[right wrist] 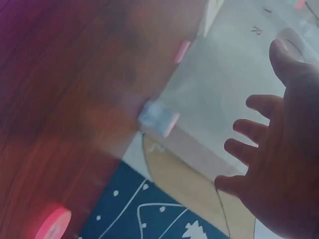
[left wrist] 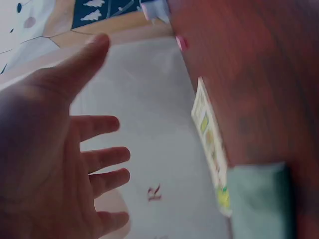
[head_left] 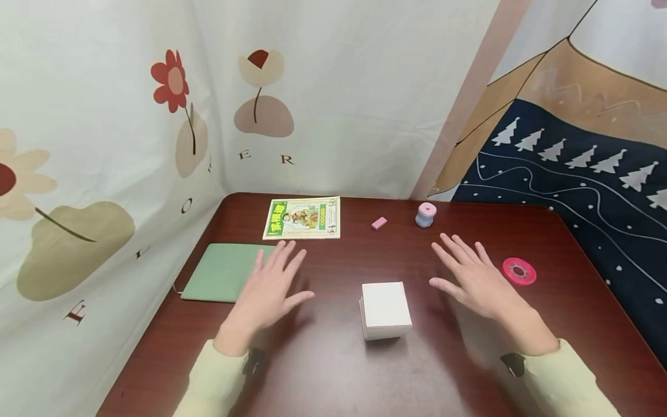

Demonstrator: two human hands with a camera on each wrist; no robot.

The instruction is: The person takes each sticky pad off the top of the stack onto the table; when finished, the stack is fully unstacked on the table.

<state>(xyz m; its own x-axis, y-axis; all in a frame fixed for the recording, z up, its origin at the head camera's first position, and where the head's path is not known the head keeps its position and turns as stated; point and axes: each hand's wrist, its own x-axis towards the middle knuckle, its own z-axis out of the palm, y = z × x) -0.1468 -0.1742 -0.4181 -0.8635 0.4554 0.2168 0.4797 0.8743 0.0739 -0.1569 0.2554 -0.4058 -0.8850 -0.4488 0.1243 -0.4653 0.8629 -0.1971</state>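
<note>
My left hand (head_left: 268, 292) hovers over the table with its fingers spread, just right of a green flat notebook or pouch (head_left: 224, 272), and holds nothing. Opposite it, my right hand (head_left: 476, 281) is also spread and holds nothing, left of a pink-red ring-shaped disc (head_left: 527, 280). Between the two hands stands a stack of white square cards or paper (head_left: 385, 307). Both wrist views show the fingers apart: the left hand (left wrist: 55, 144) and the right hand (right wrist: 279, 144) touch no object.
At the back of the dark red table (head_left: 333, 370) lies a yellow-green illustrated booklet (head_left: 303, 218). Beside it are a small pink block (head_left: 379, 223) and a pink-and-blue spool-shaped item (head_left: 425, 215). Printed curtains (head_left: 354, 104) hang along the back and left edges.
</note>
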